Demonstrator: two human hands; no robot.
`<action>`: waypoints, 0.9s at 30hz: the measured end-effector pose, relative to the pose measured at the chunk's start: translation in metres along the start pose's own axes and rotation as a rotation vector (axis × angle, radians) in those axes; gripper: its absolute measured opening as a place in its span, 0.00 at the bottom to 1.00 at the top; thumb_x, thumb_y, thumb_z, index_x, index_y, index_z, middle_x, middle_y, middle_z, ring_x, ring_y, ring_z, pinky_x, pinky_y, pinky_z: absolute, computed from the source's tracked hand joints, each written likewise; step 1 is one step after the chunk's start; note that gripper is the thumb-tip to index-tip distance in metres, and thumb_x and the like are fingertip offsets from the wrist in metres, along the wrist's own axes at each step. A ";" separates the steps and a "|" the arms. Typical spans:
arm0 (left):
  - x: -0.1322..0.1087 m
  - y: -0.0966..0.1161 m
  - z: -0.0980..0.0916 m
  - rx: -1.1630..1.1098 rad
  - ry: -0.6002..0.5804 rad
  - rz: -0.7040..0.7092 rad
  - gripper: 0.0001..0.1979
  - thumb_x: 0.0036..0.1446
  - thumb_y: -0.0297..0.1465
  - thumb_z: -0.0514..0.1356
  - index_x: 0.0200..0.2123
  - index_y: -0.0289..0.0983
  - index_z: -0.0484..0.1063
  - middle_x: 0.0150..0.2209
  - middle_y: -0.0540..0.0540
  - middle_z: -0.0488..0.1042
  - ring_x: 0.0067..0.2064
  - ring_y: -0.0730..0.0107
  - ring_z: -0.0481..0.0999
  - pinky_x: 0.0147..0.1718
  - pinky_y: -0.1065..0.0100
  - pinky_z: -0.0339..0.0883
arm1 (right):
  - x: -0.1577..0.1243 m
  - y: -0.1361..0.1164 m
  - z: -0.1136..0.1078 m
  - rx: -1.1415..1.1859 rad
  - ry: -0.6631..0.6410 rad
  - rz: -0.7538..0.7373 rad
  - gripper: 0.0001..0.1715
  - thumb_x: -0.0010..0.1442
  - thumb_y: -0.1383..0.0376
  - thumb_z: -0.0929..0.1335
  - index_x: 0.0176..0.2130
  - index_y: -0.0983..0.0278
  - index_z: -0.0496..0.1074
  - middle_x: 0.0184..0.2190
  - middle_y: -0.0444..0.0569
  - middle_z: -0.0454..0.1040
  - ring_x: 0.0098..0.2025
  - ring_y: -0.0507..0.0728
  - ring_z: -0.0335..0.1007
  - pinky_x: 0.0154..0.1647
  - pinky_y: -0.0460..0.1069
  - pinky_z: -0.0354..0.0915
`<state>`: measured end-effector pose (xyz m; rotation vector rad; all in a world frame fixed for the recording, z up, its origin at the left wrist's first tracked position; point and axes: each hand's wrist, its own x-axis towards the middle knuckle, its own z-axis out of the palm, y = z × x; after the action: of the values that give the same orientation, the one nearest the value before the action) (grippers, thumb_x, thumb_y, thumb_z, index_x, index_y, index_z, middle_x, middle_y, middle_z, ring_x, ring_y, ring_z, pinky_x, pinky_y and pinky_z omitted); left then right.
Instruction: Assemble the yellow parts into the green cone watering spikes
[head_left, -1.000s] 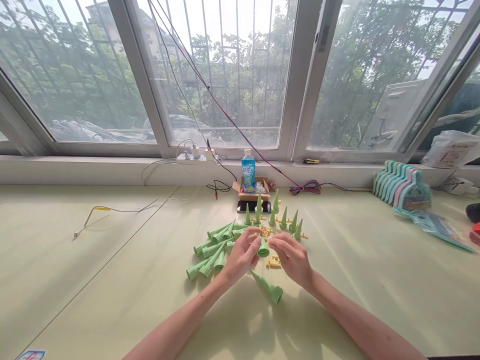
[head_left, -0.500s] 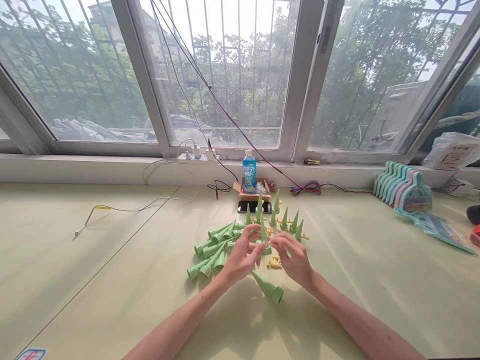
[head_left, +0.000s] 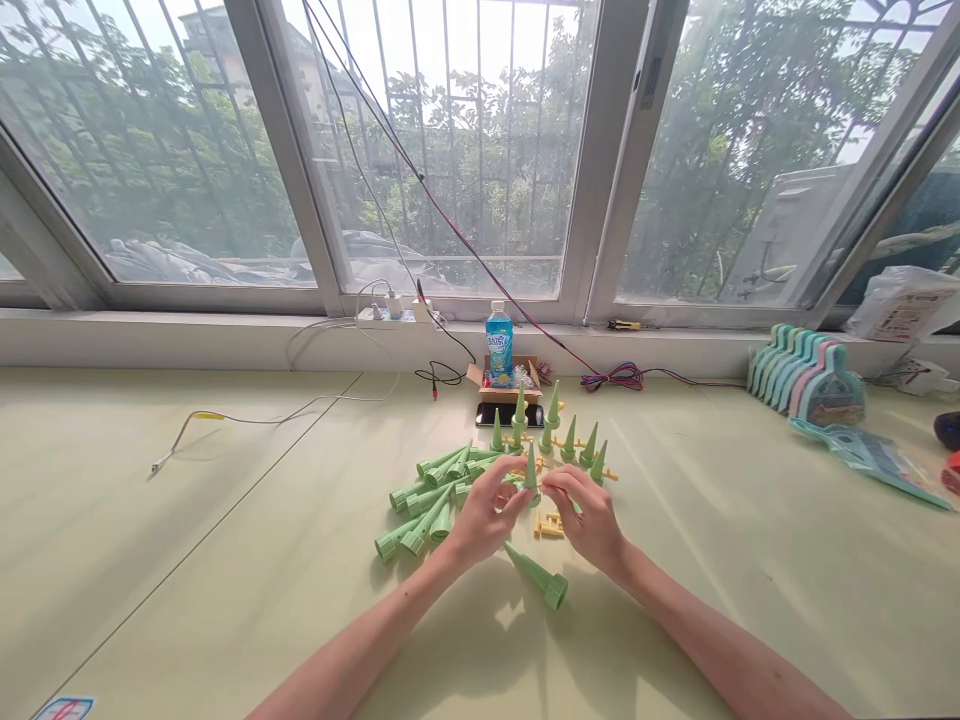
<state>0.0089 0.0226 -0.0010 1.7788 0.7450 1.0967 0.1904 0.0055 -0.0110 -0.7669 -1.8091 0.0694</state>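
Where the lower left corner cuts across the pale green table (head_left: 675, 630), part of a sticker (head_left: 66, 710) shows, and two bare forearms rise from the bottom edge toward the center. Between them, just below the middle of the frame, a loose green cone (head_left: 536, 576) lies on its side, its wide ribbed end toward the lower right. Above it, the left hand (head_left: 491, 512) pinches a held green cone (head_left: 531, 470) between thumb and fingers, tip up and base down. The right hand (head_left: 589, 512) is at that cone's right side with thumb and fingertips drawn close together; whether they grip a small part, I cannot tell. Small yellow pieces (head_left: 550, 525) lie just below the held cone, between the hands. Left of the left hand, more green cones lie in a heap (head_left: 427, 505); above and right of the hands, other cones stand upright (head_left: 569, 440), several with yellow parts sticking out sideways. Beyond these are a dark phone (head_left: 491, 416), a small cardboard box (head_left: 499, 395) and a blue bottle (head_left: 499, 350), with barred windows (head_left: 450, 150) filling the upper frame.
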 end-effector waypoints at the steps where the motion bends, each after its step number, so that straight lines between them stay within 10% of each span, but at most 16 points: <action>1: 0.000 0.001 0.001 0.035 0.015 0.029 0.13 0.64 0.38 0.58 0.50 0.40 0.68 0.45 0.44 0.69 0.27 0.80 0.67 0.22 0.76 0.65 | 0.000 0.000 0.000 -0.002 -0.002 0.006 0.10 0.68 0.72 0.61 0.40 0.62 0.71 0.32 0.49 0.73 0.32 0.54 0.70 0.31 0.47 0.67; 8: -0.001 0.010 0.006 0.120 0.126 0.064 0.11 0.64 0.38 0.57 0.47 0.41 0.68 0.47 0.45 0.65 0.29 0.78 0.67 0.26 0.74 0.69 | 0.003 -0.002 0.001 -0.025 0.055 0.056 0.09 0.68 0.70 0.62 0.38 0.62 0.71 0.32 0.48 0.73 0.31 0.53 0.70 0.30 0.47 0.67; 13: 0.000 0.011 0.006 -0.016 0.200 -0.040 0.13 0.66 0.42 0.54 0.44 0.39 0.64 0.31 0.52 0.66 0.21 0.81 0.61 0.17 0.79 0.55 | 0.006 -0.006 -0.001 -0.060 0.109 0.062 0.09 0.68 0.70 0.63 0.39 0.62 0.72 0.32 0.49 0.73 0.33 0.54 0.71 0.31 0.47 0.68; 27: 0.003 0.016 0.006 -0.228 0.055 -0.183 0.22 0.61 0.49 0.57 0.46 0.37 0.63 0.26 0.53 0.69 0.15 0.82 0.61 0.12 0.78 0.52 | 0.007 -0.006 -0.001 -0.040 0.101 0.009 0.10 0.67 0.71 0.64 0.39 0.62 0.74 0.33 0.49 0.75 0.33 0.53 0.73 0.30 0.47 0.69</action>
<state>0.0158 0.0159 0.0137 1.4646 0.7672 1.0657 0.1871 0.0039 -0.0026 -0.7936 -1.7155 0.0001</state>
